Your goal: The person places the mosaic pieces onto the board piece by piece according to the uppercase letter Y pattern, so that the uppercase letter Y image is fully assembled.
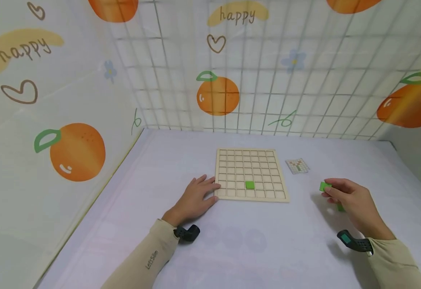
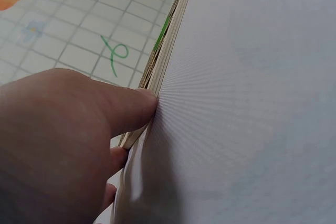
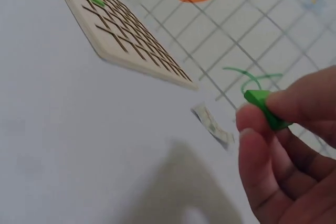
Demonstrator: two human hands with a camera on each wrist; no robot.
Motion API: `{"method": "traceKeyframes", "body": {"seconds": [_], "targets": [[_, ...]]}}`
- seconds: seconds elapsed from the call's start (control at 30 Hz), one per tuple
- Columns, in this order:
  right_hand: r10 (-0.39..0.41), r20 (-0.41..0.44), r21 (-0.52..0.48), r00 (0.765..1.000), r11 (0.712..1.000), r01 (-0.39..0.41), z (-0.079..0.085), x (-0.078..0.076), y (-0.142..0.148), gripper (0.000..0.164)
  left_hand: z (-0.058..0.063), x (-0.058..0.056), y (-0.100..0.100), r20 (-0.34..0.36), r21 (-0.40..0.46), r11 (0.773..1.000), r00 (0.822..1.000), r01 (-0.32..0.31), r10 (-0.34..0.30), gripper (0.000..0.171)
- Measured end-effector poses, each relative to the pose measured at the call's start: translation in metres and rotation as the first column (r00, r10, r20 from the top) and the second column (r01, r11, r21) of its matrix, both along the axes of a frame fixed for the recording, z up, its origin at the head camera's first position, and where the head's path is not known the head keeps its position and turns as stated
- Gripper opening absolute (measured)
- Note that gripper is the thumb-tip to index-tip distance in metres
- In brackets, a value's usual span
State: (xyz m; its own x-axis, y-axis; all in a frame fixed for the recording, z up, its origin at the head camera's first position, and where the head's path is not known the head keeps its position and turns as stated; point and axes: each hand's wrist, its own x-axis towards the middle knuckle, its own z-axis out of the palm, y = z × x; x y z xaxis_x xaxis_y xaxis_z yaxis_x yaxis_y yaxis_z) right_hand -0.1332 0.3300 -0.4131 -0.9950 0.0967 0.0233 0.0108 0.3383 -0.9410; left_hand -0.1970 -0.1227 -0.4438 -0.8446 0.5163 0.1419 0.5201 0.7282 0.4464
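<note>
A wooden grid board [image 1: 282, 196] lies flat, with one green square tile [image 1: 250, 185] set in a cell of its lower rows. My left hand [image 1: 195, 199] rests at the board's left edge, its fingers spread and touching the frame. The left wrist view has the thumb [image 2: 137, 106] against the board's side. To the right of the board, my right hand [image 1: 354, 202] pinches another green tile [image 3: 257, 98] between thumb and fingers, above the table. A further bit of green [image 1: 341, 207] shows under that hand, mostly hidden by it.
A small paper card [image 1: 297, 165] printed with a coloured grid pattern lies just right of the board, its edges slightly curled. The white-covered table [image 1: 232, 257] is bordered by printed curtains [image 1: 217, 52] at the back and sides.
</note>
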Motion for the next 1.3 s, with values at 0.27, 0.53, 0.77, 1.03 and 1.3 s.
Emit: {"method": "traceKeyframes", "body": {"seconds": [0.27,0.53,0.77,1.03,1.3], "targets": [[0.032,0.068,0.035,0.997,0.999,-0.035,0.001,-0.019,-0.026,0.054,-0.001,0.000,0.003,0.009,0.003,1.000,1.000,0.013,-0.013,0.042],[0.094,0.110,0.015,0.989,0.995,-0.096,0.001,-0.032,-0.052,0.054,0.000,0.001,0.003,0.010,-0.005,1.000,1.000,0.010,-0.010,0.040],[0.156,0.073,-0.053,0.985,0.987,-0.153,0.000,-0.046,-0.071,0.054,0.004,0.001,0.004,0.036,-0.031,1.000,0.999,-0.004,0.005,0.041],[0.172,0.062,-0.035,0.983,0.985,-0.170,-0.004,-0.063,-0.096,0.049,0.004,0.001,0.006,0.033,-0.066,0.997,0.999,-0.035,0.037,0.042],[0.185,0.047,0.003,0.982,0.983,-0.185,-0.006,-0.075,-0.121,0.050,0.002,0.001,0.005,-0.010,-0.084,0.995,0.999,-0.050,0.049,0.042]]}}
